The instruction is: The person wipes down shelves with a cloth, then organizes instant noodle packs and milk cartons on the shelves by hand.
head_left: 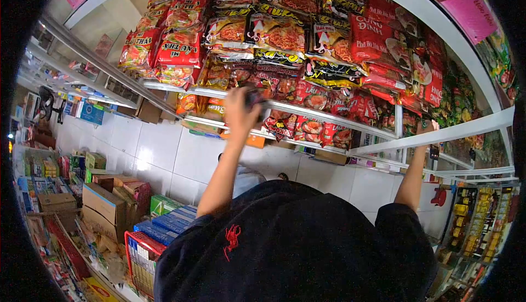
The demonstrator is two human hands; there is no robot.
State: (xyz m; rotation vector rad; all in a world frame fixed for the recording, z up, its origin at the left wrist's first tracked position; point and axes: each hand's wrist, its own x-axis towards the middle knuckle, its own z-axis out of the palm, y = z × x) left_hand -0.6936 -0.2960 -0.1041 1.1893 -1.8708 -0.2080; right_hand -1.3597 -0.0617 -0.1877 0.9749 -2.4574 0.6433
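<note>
My left hand (240, 117) reaches up to the front rail of the noodle shelf, its fingers curled round a small dark object (255, 100). Motion blurs both, so the object's kind cannot be made out. Behind it are packets of instant noodles (279, 30) in red, black and yellow wrappers, stacked in rows on the upper shelf. Farther right, my right hand (427, 128) is raised beside the white shelf frame (438, 135), near the red noodle packets (378, 41). Its fingers are largely hidden, and whether it grips anything does not show. A dark band-like item (434, 152) is by that wrist.
A lower shelf holds more noodle packets (307, 129). White floor tiles (156, 143) run below and to the left. Cardboard boxes (103, 209) and a red basket (143, 240) with blue boxes stand at the lower left. Bottles (474, 220) line a rack at the right.
</note>
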